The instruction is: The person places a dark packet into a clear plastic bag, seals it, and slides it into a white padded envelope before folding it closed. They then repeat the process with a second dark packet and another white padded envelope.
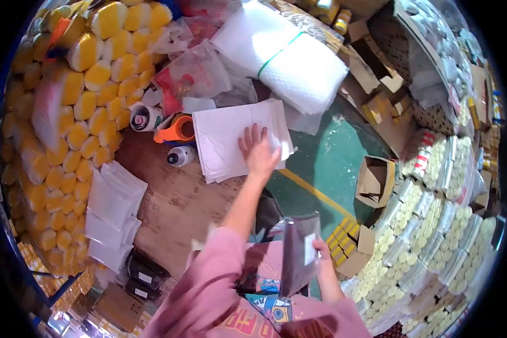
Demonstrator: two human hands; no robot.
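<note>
My left hand [259, 152] lies with its fingers spread on a stack of white plastic bags [222, 135] at the table's edge. Near my body, my right hand [321, 253] grips a dark packet in clear plastic [299, 256] that bears a white label. The packet is held upright. An orange tape dispenser [177, 129] stands left of the white stack, with a bottle [181, 156] just below it and a white roll or can [145, 118] beside it.
More white bags [112, 208] and dark labelled packets [145, 276] lie at the left of the brown table [169, 208]. Yellow-filled packs [90, 112] are piled behind. Bubble wrap [293, 62] lies beyond. Cardboard boxes [374, 181] stand on the green floor [321, 158]; stacked goods [434, 242] line the right.
</note>
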